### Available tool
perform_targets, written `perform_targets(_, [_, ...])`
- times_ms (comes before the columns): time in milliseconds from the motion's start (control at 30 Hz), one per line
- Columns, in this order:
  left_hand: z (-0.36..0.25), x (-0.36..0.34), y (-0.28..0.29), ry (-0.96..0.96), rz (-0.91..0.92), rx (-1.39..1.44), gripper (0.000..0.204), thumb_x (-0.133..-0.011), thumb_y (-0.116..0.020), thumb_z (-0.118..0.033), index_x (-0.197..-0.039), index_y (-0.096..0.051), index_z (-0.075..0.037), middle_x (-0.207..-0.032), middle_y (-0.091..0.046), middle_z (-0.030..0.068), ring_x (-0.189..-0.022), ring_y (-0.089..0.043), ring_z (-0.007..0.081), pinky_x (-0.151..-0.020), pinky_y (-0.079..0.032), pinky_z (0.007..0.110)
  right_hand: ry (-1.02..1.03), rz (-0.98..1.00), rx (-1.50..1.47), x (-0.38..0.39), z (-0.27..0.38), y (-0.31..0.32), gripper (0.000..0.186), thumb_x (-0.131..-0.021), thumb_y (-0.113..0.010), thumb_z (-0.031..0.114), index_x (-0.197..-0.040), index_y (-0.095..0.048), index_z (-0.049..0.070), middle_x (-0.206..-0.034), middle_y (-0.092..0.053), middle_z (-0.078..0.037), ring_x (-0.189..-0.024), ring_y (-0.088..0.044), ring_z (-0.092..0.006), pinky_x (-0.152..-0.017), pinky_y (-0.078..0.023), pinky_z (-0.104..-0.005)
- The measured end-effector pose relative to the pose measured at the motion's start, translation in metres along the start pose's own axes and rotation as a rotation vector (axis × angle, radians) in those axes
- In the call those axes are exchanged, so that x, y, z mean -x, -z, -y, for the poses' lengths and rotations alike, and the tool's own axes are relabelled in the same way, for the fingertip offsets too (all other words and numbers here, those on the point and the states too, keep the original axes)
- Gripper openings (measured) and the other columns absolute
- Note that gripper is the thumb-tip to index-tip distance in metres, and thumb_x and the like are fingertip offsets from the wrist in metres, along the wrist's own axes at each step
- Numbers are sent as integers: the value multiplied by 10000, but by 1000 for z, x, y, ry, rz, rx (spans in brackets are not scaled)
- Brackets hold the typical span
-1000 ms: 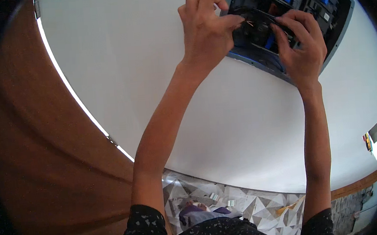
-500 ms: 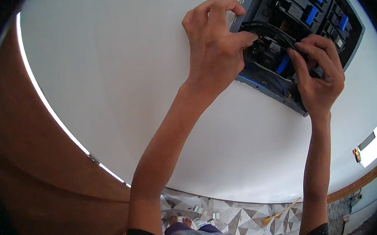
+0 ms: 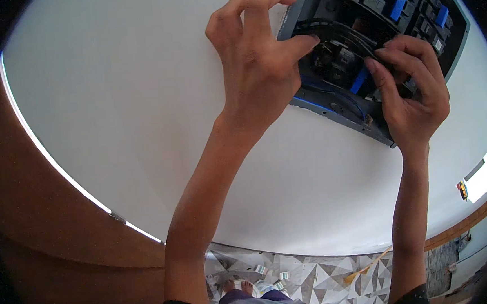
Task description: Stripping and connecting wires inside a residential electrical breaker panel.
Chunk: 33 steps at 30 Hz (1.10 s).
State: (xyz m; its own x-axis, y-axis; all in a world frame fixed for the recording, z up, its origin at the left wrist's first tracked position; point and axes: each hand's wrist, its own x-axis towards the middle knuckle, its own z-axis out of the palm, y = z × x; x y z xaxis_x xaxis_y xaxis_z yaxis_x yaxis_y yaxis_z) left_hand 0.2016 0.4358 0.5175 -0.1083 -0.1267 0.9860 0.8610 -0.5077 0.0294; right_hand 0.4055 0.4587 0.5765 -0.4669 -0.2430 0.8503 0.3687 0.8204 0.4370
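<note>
An electrical panel box with a grey metal frame is set into the white wall at the upper right. Black wires arc across its inside, above dark breakers with blue levers. My right hand pinches the black wires between thumb and fingers, over the box's right part. At the box's left edge is my left hand, fingers bent and apart from the thumb. Its thumb tip reaches in beside the wires, and its index fingertip is by the frame. Blue wires run along the bottom inside.
The white wall spreads around the box, with a brown surface at the left. Below lies a floor with a triangle pattern. A broom and several small boxes are on it, near my feet.
My left hand has moved a little left and up, its thumb now nearer the box's left edge. The right hand keeps its pinch on the wires. The view has shifted slightly.
</note>
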Motion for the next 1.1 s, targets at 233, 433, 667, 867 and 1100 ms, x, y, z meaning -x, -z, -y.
perform_targets(233, [14,13,-8,-171,-74,-189,208,-707,-805,-39,-841,-786,-197,-1242,-545,28,-1191,-432,242,-959,-300,402,-40,65,-44,-5,2,7,206,-739,-806,21,-929,-732,48,-983,-679,-79,-831,-666,-138,-625,-524,-219])
perform_targets(433, [12,27,-1,-93,-9,-218,232,-706,-811,-56,-878,-783,-209,-1217,-555,43,-1141,-441,246,-929,-304,388,-109,80,-111,-10,6,6,195,-742,-801,16,-921,-731,51,-997,-681,-58,-820,-666,-126,-610,-516,-219])
perform_targets(667, [-4,15,-7,-32,-34,-381,241,-677,-805,-27,-830,-787,-212,-1337,-516,39,-1198,-413,270,-956,-263,475,-144,92,-155,-11,5,9,163,-756,-792,19,-904,-730,49,-1011,-683,-42,-806,-664,-111,-591,-489,-205])
perform_targets(867, [1,12,-12,-60,-88,-399,208,-658,-750,34,-698,-750,-170,-1377,-507,77,-1271,-394,295,-1001,-228,535,-208,150,-171,-16,11,12,151,-759,-785,11,-895,-730,50,-1015,-677,-38,-787,-650,-94,-591,-482,-200])
perform_targets(1100, [11,15,-17,-96,-154,-328,217,-657,-711,62,-628,-728,-153,-1337,-536,77,-1274,-402,287,-1016,-215,566,-177,155,-186,-14,6,12,148,-770,-755,-21,-896,-727,51,-1019,-670,-41,-787,-650,-102,-592,-494,-202])
